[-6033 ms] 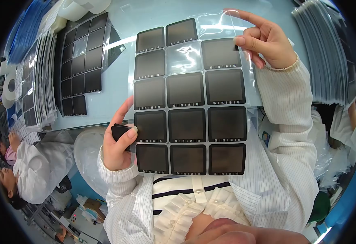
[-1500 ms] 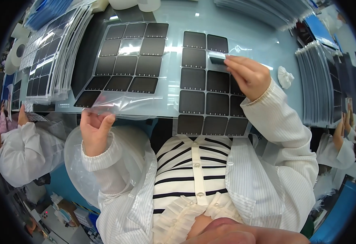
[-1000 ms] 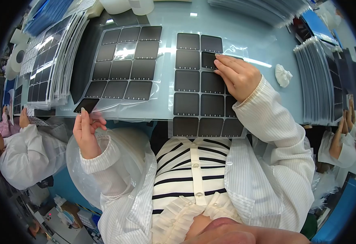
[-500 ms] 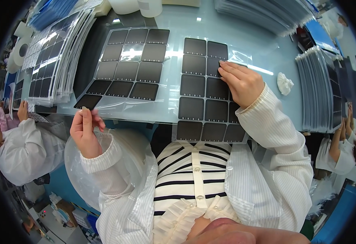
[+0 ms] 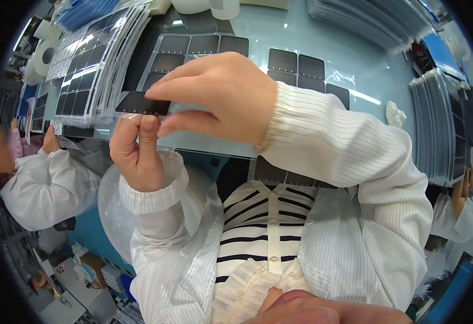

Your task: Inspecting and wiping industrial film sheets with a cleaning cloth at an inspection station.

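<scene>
My left hand (image 5: 139, 148) is closed, thumb pressed against fingers, at the near corner of a clear sheet with dark square panels (image 5: 167, 62). One dark panel rises just beyond those fingertips. My right hand (image 5: 223, 94) reaches leftward over this sheet, its thumb and fingers apart around the raised panel. An index fingertip overlaps the panel; whether it touches is unclear. Much of the left sheet is hidden behind the right hand. A second sheet of dark panels (image 5: 311, 66) lies to the right, partly covered by my right sleeve.
A stack of similar sheets (image 5: 77, 70) stands at the left, another stack (image 5: 436, 124) at the right, and clear sheets (image 5: 366, 19) lie at the back. Crumpled white tissue (image 5: 394, 113) rests on the glass table (image 5: 279, 32). Rolls (image 5: 43, 56) and a co-worker's sleeve (image 5: 47, 181) are at the left.
My right hand has left the right sheet and crossed over to the left one, beside my left hand. The left hand still pinches the corner. The whole view has shifted slightly.
</scene>
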Available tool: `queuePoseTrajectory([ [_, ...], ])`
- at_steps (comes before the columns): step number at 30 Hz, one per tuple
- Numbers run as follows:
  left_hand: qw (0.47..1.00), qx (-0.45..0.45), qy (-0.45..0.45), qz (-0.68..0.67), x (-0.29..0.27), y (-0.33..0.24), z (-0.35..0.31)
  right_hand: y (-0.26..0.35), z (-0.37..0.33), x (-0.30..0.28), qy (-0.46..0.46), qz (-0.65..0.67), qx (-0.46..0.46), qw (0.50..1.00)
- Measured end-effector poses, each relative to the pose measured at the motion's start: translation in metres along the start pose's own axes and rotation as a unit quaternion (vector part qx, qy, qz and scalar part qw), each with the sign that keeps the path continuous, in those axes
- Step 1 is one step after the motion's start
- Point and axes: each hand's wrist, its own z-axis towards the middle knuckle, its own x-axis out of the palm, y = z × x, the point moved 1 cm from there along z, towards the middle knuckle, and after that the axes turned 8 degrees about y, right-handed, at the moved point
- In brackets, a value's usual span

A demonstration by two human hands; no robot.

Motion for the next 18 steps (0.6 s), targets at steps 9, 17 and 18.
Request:
queuePoseTrajectory([
  [9,0.998,-0.019,0.060,-0.009,-0.001,0.007,0.015,-0.030,0.011,0.001,-0.027,0.019,0.013,0.999],
  [17,0.992,-0.124,0.023,0.003,-0.032,0.062,-0.016,-0.092,-0.004,-0.082,-0.264,0.268,0.114,0.919],
  [18,0.984,-0.168,0.002,0.050,-0.036,0.064,-0.022,-0.075,-0.014,-0.091,-0.197,0.231,0.197,0.932],
])
